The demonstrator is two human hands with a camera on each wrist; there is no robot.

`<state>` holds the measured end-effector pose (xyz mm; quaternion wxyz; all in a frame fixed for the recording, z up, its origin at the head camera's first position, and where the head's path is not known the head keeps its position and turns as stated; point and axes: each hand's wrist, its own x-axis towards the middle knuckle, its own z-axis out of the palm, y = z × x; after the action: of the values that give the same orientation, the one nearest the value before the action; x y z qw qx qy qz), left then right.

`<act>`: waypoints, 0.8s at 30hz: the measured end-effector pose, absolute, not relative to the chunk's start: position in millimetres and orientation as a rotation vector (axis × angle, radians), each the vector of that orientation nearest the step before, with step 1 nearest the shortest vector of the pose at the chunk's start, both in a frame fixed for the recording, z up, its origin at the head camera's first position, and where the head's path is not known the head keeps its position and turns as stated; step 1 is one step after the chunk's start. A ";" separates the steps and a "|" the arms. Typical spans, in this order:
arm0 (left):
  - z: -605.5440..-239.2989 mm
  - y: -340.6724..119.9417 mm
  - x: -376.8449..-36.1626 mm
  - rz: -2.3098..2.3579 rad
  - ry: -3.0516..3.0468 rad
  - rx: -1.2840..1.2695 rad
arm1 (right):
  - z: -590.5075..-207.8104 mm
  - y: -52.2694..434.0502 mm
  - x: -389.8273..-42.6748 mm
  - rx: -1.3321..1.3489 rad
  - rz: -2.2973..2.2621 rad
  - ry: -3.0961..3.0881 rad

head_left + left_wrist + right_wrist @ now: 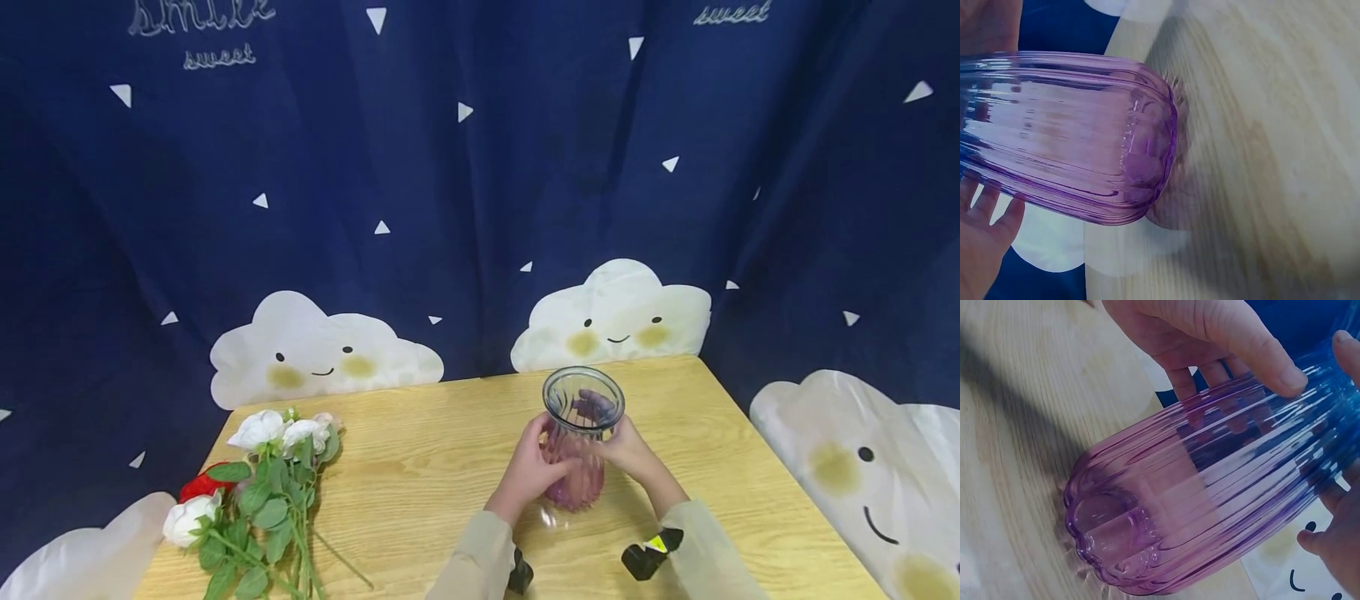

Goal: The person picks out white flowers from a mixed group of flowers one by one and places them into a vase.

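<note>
A ribbed glass vase (581,467), bluish at its flared rim and pink-purple below, stands roughly upright between my two hands. My left hand (531,468) grips its left side, thumb across the front. From the other side my right hand (630,450) holds it, below the rim. In the left wrist view, the purple base of the vase (1116,137) is close to the wood; whether it touches I cannot tell. The left hand's fingers (997,219) lie against the glass there. The right wrist view shows the vase (1166,506) with the left hand (1204,337) and right hand (1338,544) around it.
On the left of the wooden table (420,467) lies a bunch of artificial roses, with white roses (258,431), a red rose (206,483) and green leaves and stems (273,508). A dark blue curtain (480,192) with cloud prints hangs behind the table's back edge.
</note>
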<state>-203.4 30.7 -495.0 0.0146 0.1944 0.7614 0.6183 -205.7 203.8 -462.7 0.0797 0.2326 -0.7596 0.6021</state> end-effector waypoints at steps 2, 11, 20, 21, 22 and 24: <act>-495.0 30.1 -199.4 1.925 2.366 0.606 | -463.4 204.6 -202.5 0.717 1.798 -2.265; -495.0 26.4 -174.7 1.893 2.370 0.583 | -465.3 204.3 -178.3 0.797 1.743 -2.240; -496.4 19.9 -150.4 1.854 2.425 0.656 | -463.0 203.5 -151.0 0.782 1.559 -2.344; -496.0 19.2 -148.4 1.848 2.432 0.665 | -462.0 203.7 -148.7 0.778 1.550 -2.365; -495.1 18.5 -146.2 1.839 2.443 0.672 | -461.6 204.1 -147.2 0.781 1.535 -2.376; -493.5 17.1 -142.4 1.817 2.460 0.683 | -460.5 204.0 -145.3 0.811 1.481 -2.376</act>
<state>-142.4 17.1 -493.5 0.0040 0.2179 0.7850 0.5799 -145.3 204.0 -460.5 0.1128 0.2765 -0.8099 0.5049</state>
